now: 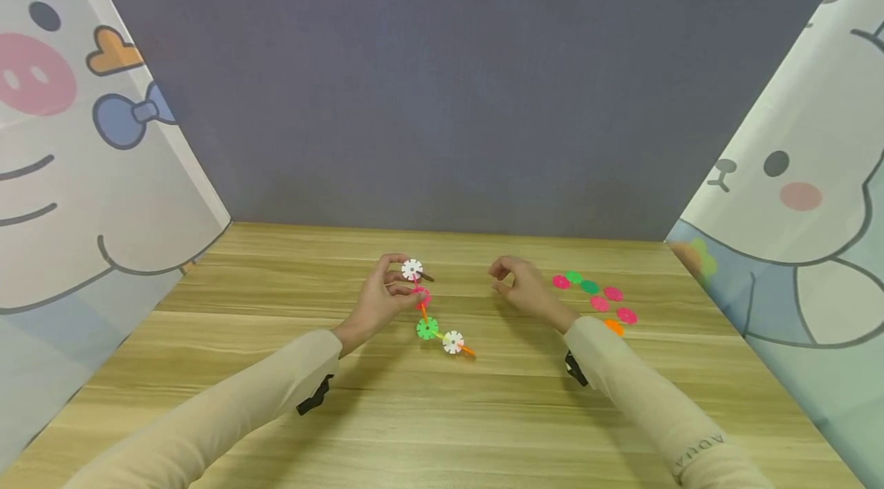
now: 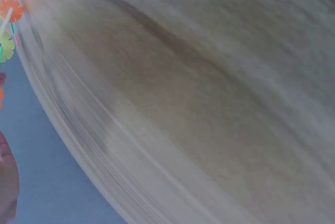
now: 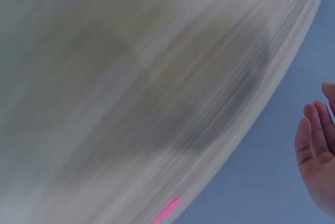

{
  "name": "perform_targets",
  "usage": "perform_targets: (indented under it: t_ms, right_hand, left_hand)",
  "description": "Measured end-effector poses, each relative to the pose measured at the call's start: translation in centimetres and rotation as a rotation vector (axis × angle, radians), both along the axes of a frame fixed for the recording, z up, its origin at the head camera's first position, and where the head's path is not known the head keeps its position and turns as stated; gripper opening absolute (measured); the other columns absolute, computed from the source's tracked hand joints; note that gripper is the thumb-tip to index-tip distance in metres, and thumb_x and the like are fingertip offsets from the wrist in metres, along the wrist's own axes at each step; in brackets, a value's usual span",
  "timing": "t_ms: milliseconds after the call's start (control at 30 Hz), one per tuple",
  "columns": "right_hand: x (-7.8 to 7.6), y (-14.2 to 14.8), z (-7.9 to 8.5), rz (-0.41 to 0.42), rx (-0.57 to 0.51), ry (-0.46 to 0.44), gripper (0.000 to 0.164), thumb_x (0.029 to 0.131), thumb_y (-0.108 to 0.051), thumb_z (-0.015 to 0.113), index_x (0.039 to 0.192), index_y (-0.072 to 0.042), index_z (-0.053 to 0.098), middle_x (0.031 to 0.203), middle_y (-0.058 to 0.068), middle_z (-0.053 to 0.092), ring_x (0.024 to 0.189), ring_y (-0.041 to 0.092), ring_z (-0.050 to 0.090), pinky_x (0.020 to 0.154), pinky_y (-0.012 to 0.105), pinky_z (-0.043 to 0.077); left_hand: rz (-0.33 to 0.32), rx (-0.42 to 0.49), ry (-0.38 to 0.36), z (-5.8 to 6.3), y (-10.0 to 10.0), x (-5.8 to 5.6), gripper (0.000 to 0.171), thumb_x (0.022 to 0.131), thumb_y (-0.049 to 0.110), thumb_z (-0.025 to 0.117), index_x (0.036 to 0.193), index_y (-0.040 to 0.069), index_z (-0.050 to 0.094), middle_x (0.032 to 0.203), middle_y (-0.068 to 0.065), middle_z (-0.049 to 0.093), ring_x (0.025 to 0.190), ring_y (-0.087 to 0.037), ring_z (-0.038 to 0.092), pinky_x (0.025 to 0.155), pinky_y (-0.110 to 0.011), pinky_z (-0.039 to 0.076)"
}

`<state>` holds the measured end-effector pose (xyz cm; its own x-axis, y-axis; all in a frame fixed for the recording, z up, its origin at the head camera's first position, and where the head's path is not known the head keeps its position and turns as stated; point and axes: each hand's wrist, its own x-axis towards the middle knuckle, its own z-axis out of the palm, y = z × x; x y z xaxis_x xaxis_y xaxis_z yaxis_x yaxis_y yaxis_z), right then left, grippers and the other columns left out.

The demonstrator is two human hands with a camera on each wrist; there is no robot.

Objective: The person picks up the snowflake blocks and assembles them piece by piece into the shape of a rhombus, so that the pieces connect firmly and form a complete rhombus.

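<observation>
My left hand [image 1: 387, 291] pinches a chain of notched plastic discs joined edge to edge. A white disc [image 1: 412, 269] tops the chain near the fingertips, with a dark piece sticking out to its right. Below it come a pink disc [image 1: 421, 295] by the thumb, a green disc [image 1: 427, 328], and another white disc [image 1: 453, 341] with an orange disc [image 1: 467, 351] seen edge-on at the end. Part of the chain shows at the left edge of the left wrist view. Right of the chain, my right hand [image 1: 523, 287] hovers with loosely bent fingers and nothing in them.
Loose discs lie flat on the wooden table [image 1: 483, 427] to the right of my right hand: several pink discs [image 1: 612, 294], two green discs [image 1: 589, 287] and an orange disc [image 1: 614, 328]. A dark grey panel [image 1: 442, 90] rises behind the table, with cartoon-printed sheets on both sides.
</observation>
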<state>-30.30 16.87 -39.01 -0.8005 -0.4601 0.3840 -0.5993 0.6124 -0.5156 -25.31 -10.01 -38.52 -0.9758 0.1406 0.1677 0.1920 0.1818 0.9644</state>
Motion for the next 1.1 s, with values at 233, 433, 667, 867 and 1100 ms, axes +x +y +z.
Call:
perform_targets:
  t_ms: [233,433,667,867,1100]
  right_hand:
    - [-0.8,3.8,-0.3,-0.071,0.055,-0.059,0.020,0.079,0.007,0.061,0.099,0.004,0.060,0.097,0.017,0.062,0.089,0.029,0.058,0.079,0.042,0.049]
    - [-1.5,6.6,-0.6,-0.091,0.097,-0.069,0.021,0.079,0.007,0.060,0.100,0.006,0.059,0.099,0.019,0.061,0.090,0.032,0.056,0.078,0.044,0.049]
    - [-1.9,8.7,-0.9,-0.103,0.150,-0.073,0.019,0.077,0.009,0.060,0.096,0.006,0.060,0.096,0.020,0.062,0.086,0.031,0.059,0.075,0.042,0.050]
    - [-2.3,9.8,-1.3,-0.128,0.192,-0.068,0.018,0.079,0.006,0.063,0.096,0.007,0.060,0.095,0.020,0.062,0.087,0.032,0.060,0.076,0.042,0.051]
    - [-2.7,10.5,-1.2,-0.141,0.213,-0.104,0.022,0.077,0.008,0.062,0.099,0.008,0.060,0.097,0.021,0.062,0.086,0.032,0.059,0.076,0.043,0.050]
  left_hand:
    - [-0.007,-0.031,0.013,0.1,-0.2,0.3,0.067,0.076,-0.001,0.071,0.132,0.014,0.037,0.111,-0.024,0.056,0.086,-0.023,0.064,0.072,-0.027,0.054]
    - [-0.039,-0.047,0.049,0.3,-0.4,0.3,0.068,0.076,-0.003,0.070,0.134,0.016,0.041,0.110,-0.024,0.055,0.086,-0.026,0.063,0.071,-0.024,0.054]
    - [-0.027,-0.071,0.041,0.4,-0.5,0.3,0.066,0.074,-0.004,0.071,0.131,0.008,0.041,0.108,-0.029,0.058,0.086,-0.030,0.063,0.071,-0.025,0.054]
    - [-0.016,-0.046,0.048,0.2,-0.4,0.3,0.065,0.074,-0.003,0.072,0.128,0.003,0.036,0.109,-0.028,0.059,0.084,-0.025,0.064,0.071,-0.023,0.053]
    - [-0.021,-0.031,0.034,0.0,-0.5,0.3,0.063,0.074,-0.005,0.070,0.125,0.003,0.034,0.107,-0.025,0.059,0.081,-0.019,0.063,0.070,-0.023,0.053]
